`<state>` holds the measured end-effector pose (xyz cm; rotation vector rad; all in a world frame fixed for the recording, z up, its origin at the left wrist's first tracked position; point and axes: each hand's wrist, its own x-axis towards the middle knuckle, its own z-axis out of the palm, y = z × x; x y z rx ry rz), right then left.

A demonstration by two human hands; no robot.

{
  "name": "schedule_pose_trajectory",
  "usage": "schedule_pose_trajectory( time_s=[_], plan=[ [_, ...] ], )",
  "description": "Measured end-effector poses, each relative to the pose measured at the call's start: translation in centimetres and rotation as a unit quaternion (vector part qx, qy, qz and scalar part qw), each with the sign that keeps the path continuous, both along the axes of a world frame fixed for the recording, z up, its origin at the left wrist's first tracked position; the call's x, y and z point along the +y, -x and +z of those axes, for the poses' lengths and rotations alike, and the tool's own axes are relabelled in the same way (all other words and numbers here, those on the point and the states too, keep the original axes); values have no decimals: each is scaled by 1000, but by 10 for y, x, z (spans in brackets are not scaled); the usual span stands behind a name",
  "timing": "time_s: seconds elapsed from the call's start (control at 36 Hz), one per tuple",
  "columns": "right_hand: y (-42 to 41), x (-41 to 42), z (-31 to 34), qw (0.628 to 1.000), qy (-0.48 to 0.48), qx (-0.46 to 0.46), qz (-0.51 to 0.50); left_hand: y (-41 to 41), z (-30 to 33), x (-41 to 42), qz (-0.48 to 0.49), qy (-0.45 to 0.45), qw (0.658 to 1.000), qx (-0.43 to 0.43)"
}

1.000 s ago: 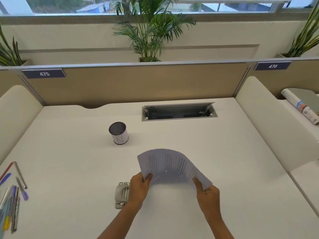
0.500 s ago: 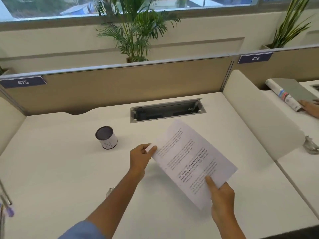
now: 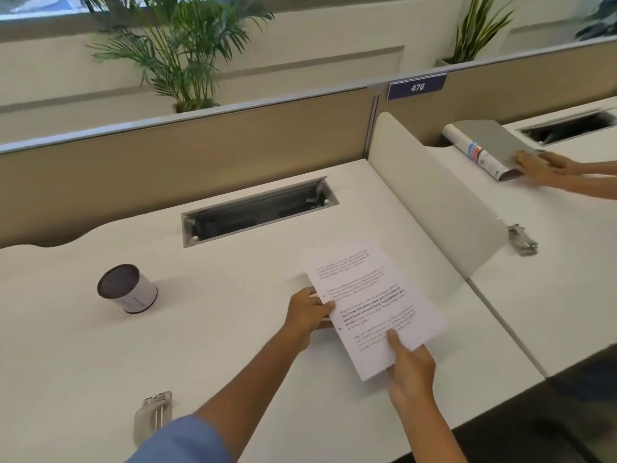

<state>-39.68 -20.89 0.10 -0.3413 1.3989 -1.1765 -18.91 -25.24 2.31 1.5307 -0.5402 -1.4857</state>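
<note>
A thin stack of printed white sheets (image 3: 370, 302) lies low over the right half of the white desk (image 3: 233, 329), text side up. My left hand (image 3: 309, 314) grips the stack's left edge, thumb on top. At the near corner my right hand (image 3: 412, 369) pinches it, thumb pressed on the page and fingers underneath. A small metal stapler (image 3: 152, 416) lies near the desk's front edge, beside my left sleeve.
A white pen cup (image 3: 128, 289) with a dark mesh top stands at the left. An open cable tray (image 3: 257, 212) is sunk into the desk's back. A white divider (image 3: 434, 195) borders the right side. Beyond it, another person's hands (image 3: 541, 167) hold a grey binder (image 3: 484, 145).
The sheets went from curved and held up to flat with the text facing up, and moved right and down toward the desk. My view turned right, so the pens at the left left the frame.
</note>
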Motion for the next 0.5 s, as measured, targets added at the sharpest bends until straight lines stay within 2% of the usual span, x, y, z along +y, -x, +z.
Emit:
schedule_pose_trajectory(
  time_s=[0.14,0.5],
  plan=[
    [17,-24,-10,1000,-12,-7,-11,22,-11,-15,-39,-20,999,-1],
    [40,-53,-33,998,-48,6,-28,46,-34,-36,-42,-28,998,-26]
  ],
)
